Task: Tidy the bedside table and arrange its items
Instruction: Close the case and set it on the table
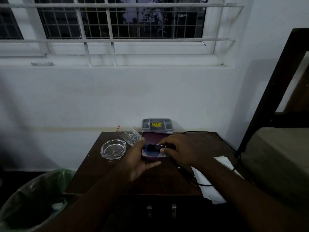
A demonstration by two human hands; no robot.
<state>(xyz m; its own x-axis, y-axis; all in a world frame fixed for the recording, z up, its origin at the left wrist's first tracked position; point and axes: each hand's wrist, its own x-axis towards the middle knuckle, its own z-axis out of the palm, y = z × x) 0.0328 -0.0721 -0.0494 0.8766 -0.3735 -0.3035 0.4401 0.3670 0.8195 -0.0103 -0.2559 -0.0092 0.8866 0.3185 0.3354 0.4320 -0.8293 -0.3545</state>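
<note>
A dim room, seen from above a dark wooden bedside table (117, 178) set against a pale wall under a barred window (117, 19). On the table sit one round clear glass ashtray (113, 149) at the left, one clear drinking glass (128, 133) lying on its side just behind it, one grey plastic tray (157, 125) with a yellow sticker at the back edge, and one open maroon glasses case (153, 148) in the middle. One pair of dark sunglasses (153, 146) is at the open case, between both hands. One black cable (189, 177) trails across the right side, over one white sheet of paper (207, 185). One bin lined with a green bag (35, 198) stands on the floor at the left.

Two bare forearms reach in from below. The left hand (138, 161) cups the case's left edge, palm turned inward, thumb on top and fingers curled beneath. The right hand (180, 149) lies palm down, its fingertips pinching the right end of the sunglasses.
</note>
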